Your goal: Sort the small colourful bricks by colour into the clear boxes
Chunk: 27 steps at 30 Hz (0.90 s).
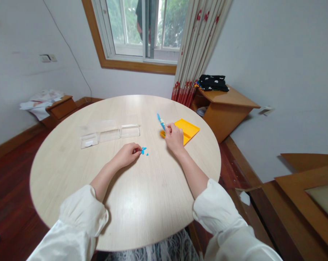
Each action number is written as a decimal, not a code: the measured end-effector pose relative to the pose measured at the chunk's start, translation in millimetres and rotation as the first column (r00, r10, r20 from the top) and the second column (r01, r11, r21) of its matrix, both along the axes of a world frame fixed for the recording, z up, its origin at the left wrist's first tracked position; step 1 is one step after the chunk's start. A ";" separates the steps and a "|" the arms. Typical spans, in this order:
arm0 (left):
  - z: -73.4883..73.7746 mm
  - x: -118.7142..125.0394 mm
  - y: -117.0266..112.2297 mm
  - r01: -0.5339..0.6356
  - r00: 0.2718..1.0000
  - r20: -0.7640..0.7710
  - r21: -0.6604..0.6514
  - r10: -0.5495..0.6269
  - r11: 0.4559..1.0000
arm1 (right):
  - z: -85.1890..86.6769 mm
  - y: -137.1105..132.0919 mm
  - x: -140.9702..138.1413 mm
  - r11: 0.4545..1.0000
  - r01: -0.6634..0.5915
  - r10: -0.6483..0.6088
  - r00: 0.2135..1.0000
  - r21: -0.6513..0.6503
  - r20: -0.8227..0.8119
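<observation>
Small bright-blue pieces (143, 150) lie loosely scattered on the round table, too small to name. My left hand (128, 154) rests beside them, its thumb and fingers curled into a pinch at their edge; whatever is between the fingertips is hidden. My right hand (175, 138) is closed around the lower end of a slim blue-and-white pen-shaped thing (161, 121), which points up and away to the left. Behind and partly under that hand lies a flat yellow case (191, 129), open, with a raised divider.
Clear plastic boxes (109, 134) stand in a row on the left of the pale round table (137, 214). A wooden cabinet (223, 112) with folded black cloth (213, 83) is beyond the table's right edge. Papers (41, 101) lie on a low wooden stand at far left.
</observation>
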State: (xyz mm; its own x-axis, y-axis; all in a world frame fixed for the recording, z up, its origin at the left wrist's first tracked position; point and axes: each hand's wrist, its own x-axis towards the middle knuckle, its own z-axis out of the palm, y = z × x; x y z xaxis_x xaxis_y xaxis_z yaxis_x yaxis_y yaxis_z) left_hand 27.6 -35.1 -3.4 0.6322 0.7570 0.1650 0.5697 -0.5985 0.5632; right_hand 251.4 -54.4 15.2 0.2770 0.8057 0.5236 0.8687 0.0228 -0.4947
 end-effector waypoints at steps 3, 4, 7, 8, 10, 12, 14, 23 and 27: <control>0.6 -0.5 -0.6 0.010 1.000 0.006 -0.004 -0.010 1.000 | -0.8 -0.9 13.4 0.996 0.069 -0.060 0.985 0.052 -0.160; 1.3 -0.4 -1.1 0.011 1.000 0.005 -0.004 -0.011 1.000 | -1.7 -0.9 17.1 0.994 0.088 -0.072 0.975 0.070 -0.212; 4.0 0.5 -2.8 0.004 1.000 -0.012 -0.013 -0.004 1.000 | -4.6 0.9 24.9 0.991 0.104 -0.064 0.925 0.087 -0.375; 4.8 0.8 -3.3 0.001 1.000 -0.019 -0.017 -0.001 1.000 | -5.3 2.0 26.4 0.992 0.098 -0.053 0.904 0.085 -0.423; 6.0 1.2 -3.9 -0.004 1.000 -0.030 -0.022 0.003 1.000 | -6.2 4.5 28.1 0.993 0.091 -0.039 0.866 0.080 -0.498; 6.6 1.4 -4.1 -0.003 0.999 -0.033 -0.021 0.002 1.000 | -6.0 6.8 28.6 0.992 0.095 -0.031 0.832 0.088 -0.554; 6.8 1.3 -4.0 -0.001 0.999 -0.034 -0.020 0.000 1.000 | -5.3 8.5 28.8 0.990 0.104 -0.023 0.789 0.097 -0.614; 6.8 0.9 -3.9 0.008 1.000 -0.027 -0.019 -0.009 1.000 | -9.4 14.3 34.8 0.987 0.128 -0.017 0.683 0.097 -0.731; 6.5 0.7 -3.6 0.014 1.000 -0.023 -0.008 -0.014 1.000 | -9.7 14.5 36.2 0.989 0.116 -0.006 0.645 0.089 -0.764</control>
State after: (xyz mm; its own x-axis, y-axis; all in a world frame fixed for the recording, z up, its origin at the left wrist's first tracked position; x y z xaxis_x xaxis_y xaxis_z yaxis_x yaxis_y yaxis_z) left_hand 28.2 -38.7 3.2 0.6464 0.7493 0.1441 0.5744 -0.6022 0.5545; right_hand 287.6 -39.9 5.4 0.6675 0.7187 0.1947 0.1892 0.0892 -0.9779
